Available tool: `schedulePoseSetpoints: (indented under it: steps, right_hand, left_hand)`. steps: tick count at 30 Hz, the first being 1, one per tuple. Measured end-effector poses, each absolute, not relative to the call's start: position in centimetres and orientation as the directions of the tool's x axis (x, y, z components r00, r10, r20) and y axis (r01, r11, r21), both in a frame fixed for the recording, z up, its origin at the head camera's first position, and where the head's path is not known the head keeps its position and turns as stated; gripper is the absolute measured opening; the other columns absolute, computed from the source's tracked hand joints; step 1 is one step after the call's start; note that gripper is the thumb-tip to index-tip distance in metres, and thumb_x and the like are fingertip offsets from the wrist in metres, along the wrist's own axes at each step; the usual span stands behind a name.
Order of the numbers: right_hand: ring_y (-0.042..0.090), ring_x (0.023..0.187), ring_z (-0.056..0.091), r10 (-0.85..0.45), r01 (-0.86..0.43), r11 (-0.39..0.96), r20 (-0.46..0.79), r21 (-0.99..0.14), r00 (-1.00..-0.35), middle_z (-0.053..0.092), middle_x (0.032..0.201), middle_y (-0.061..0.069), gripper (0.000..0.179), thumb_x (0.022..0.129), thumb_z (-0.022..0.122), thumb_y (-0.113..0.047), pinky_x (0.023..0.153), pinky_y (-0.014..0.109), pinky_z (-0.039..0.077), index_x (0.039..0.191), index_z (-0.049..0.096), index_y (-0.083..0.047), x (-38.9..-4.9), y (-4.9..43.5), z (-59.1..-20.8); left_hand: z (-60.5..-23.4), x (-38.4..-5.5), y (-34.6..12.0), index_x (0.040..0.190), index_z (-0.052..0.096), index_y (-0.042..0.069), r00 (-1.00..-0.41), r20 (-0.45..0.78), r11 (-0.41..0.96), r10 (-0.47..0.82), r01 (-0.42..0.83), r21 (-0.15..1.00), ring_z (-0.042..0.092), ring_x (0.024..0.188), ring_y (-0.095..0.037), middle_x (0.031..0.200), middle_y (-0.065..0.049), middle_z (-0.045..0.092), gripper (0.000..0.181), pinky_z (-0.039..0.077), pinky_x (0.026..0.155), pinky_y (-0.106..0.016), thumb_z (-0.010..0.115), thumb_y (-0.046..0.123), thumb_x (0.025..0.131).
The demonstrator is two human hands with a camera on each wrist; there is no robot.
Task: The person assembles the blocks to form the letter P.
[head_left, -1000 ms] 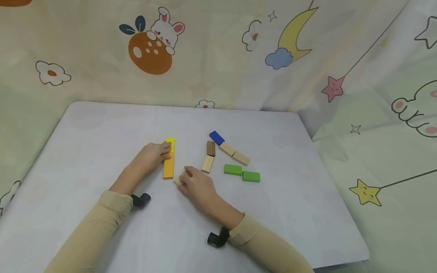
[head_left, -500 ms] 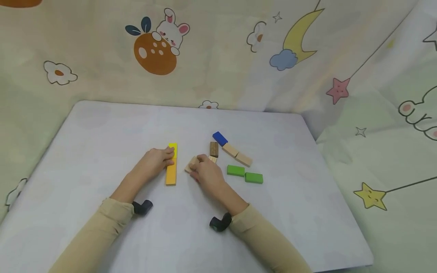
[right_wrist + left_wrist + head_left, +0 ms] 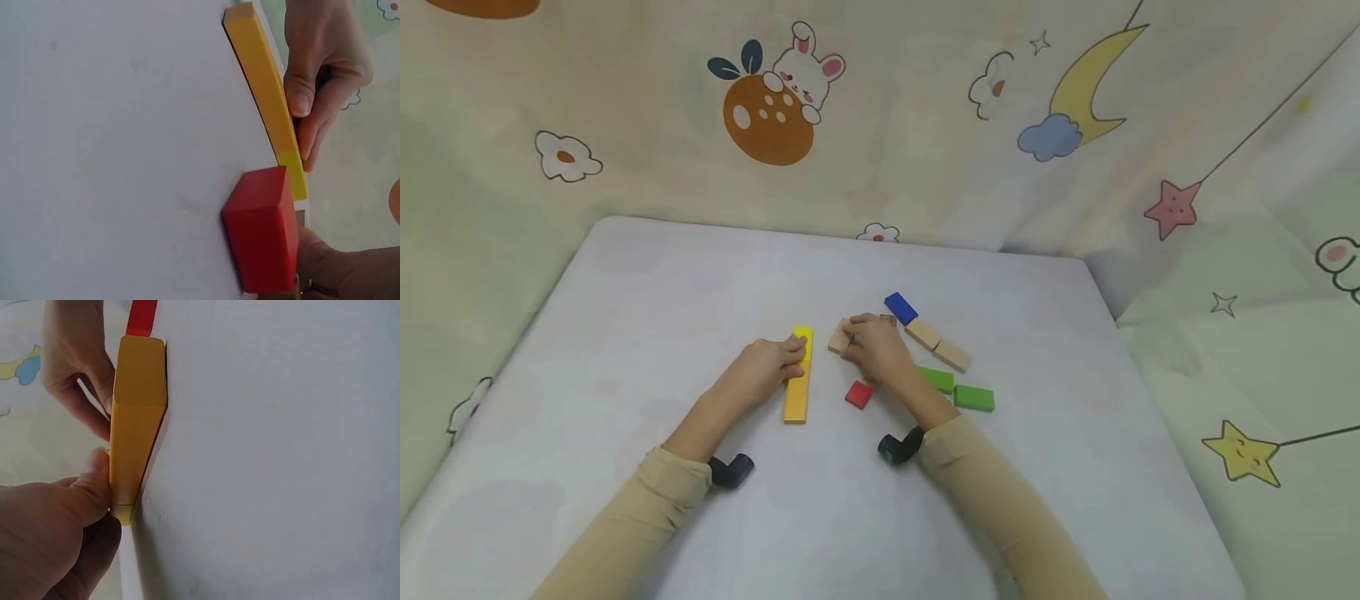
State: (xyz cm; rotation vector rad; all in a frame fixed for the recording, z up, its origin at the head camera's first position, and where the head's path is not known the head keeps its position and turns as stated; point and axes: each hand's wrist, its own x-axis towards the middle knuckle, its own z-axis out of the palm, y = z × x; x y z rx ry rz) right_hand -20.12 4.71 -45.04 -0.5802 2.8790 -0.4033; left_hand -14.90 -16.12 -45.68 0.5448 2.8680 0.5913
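My left hand [image 3: 767, 367] rests against the left side of a line made of a yellow block [image 3: 803, 342] and an orange block [image 3: 797, 396]. Its thumb and fingertips touch them where the two meet, and no finger shows on their right side in the right wrist view. With thumb and fingers, my right hand [image 3: 883, 354] pinches a light wooden block [image 3: 839, 337] to the right of the yellow one. Just below that hand sits a red block [image 3: 859, 394], large in the right wrist view. A brown block [image 3: 888, 320] is mostly hidden behind the right hand.
A blue block [image 3: 901, 307] and two light wooden blocks [image 3: 952, 356] form a slanting row at the right. Two green blocks [image 3: 973, 397] lie below them, one partly covered by the right wrist. The white table [image 3: 700, 258] meets a printed cloth at its far edge.
My right hand has carried the light wooden block away from me and slightly right, uncovering the red block and covering the striped wooden one. The left hand stays at the yellow and orange blocks.
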Motion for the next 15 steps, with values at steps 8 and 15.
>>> schedulePoseSetpoints:
  steps: [8,15]
  right_hand:
    - [0.02,0.122,0.054,-0.411,-0.346,0.853,-0.095,-0.392,-0.906,0.058,0.131,0.003,0.051,0.08,0.074,-0.036,0.105,0.034,0.045,0.126,0.063,-0.018,-22.8,5.2,-45.5]
    - [0.016,0.129,0.049,-0.462,-0.374,0.82,-0.117,-0.433,-0.879,0.057,0.135,-0.002,0.051,0.084,0.071,-0.038,0.11,0.033,0.04,0.13,0.059,-0.021,-24.4,4.6,-45.7]
  left_hand:
    - [-45.7,-14.3,-15.4,0.13,0.055,0.006,-0.912,-0.054,0.847,0.406,0.353,0.397,0.049,0.128,-0.03,0.14,-0.007,0.05,0.047,0.046,0.101,-0.043,0.063,0.028,0.09]
    - [-46.0,-14.1,-15.6,0.128,0.058,0.004,-0.908,-0.01,0.833,0.418,0.379,0.403,0.051,0.127,-0.029,0.139,-0.008,0.053,0.046,0.047,0.1,-0.043,0.065,0.027,0.089]
